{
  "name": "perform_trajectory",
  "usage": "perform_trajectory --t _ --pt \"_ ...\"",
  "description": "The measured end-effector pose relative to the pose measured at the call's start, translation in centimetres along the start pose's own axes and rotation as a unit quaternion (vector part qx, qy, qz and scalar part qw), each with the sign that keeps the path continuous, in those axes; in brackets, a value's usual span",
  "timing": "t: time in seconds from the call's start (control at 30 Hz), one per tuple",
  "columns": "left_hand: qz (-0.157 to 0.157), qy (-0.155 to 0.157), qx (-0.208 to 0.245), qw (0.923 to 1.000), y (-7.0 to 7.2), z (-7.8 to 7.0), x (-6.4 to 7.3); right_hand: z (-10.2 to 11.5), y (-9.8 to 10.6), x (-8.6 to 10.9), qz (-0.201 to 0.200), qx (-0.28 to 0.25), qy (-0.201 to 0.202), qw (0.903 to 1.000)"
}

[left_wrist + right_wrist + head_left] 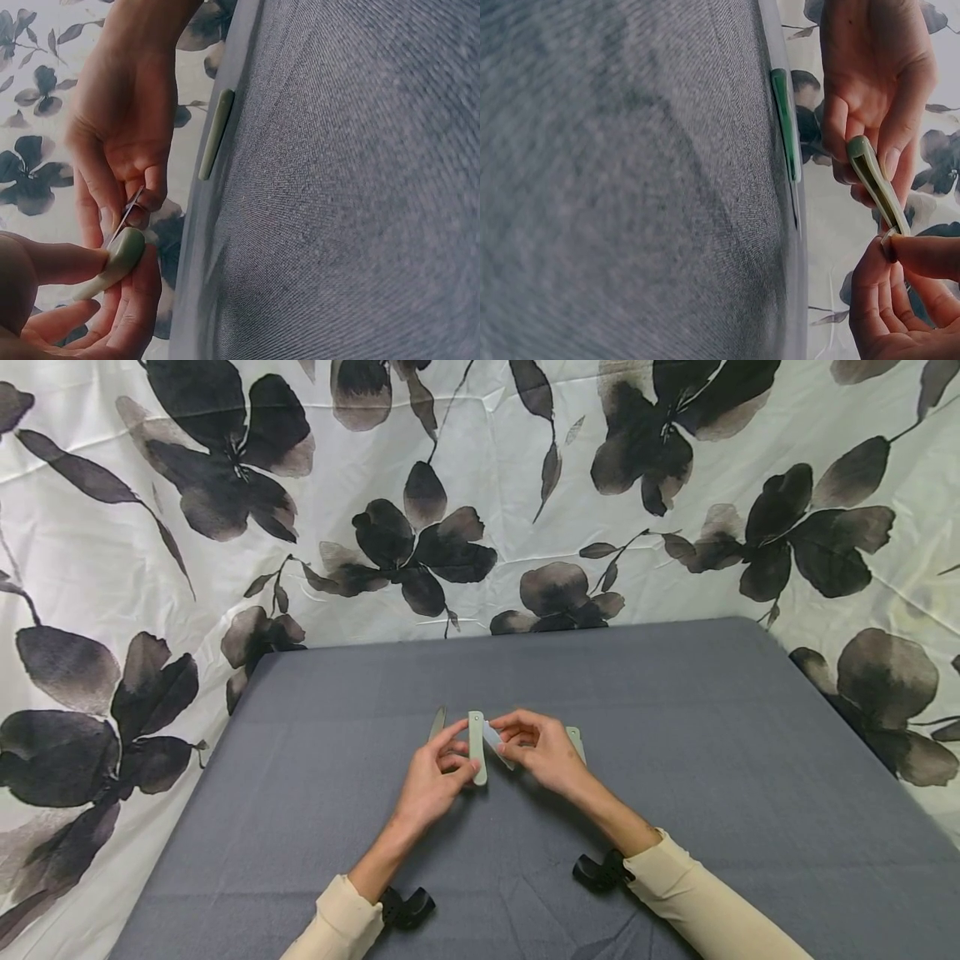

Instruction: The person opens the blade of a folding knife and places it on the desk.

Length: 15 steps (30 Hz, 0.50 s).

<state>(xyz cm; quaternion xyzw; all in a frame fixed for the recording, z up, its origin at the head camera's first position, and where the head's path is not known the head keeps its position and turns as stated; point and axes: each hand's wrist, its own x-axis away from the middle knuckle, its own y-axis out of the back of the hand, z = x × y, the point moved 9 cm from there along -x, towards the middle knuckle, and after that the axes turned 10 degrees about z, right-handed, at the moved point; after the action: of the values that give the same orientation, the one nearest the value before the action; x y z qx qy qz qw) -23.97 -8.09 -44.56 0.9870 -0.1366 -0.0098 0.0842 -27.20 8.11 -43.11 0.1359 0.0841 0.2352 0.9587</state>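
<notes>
My left hand [435, 777] grips the pale green handle of a folding knife [477, 747] above the table, thumb on one side and fingers on the other. The knife's blade [495, 743] stands partly out at an angle, and my right hand [546, 756] pinches it between thumb and fingers. The handle's open slot faces the right wrist view. A second knife with a green handle [784, 124] and its blade [437, 723] out lies beyond my left hand. Behind my right hand lies another pale green handle [576, 743]; no blade of it shows.
The table [675, 710] has a grey cloth over it. A white curtain with dark flowers [420, 560] hangs behind and along its sides. Black wrist mounts [408, 910] sit on both forearms, next to the cream sleeves.
</notes>
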Motion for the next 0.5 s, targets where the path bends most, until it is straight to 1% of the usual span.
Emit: perform_trajectory --t 0.3,0.5 --pt "0.008 0.001 -0.02 0.9998 0.05 -0.08 -0.1 -0.31 0.38 0.19 0.008 0.004 -0.011 0.9999" --pt "0.013 0.007 -0.033 0.9993 0.08 -0.22 -0.04 -0.27 0.6 0.23 0.01 0.01 -0.008 0.9999"
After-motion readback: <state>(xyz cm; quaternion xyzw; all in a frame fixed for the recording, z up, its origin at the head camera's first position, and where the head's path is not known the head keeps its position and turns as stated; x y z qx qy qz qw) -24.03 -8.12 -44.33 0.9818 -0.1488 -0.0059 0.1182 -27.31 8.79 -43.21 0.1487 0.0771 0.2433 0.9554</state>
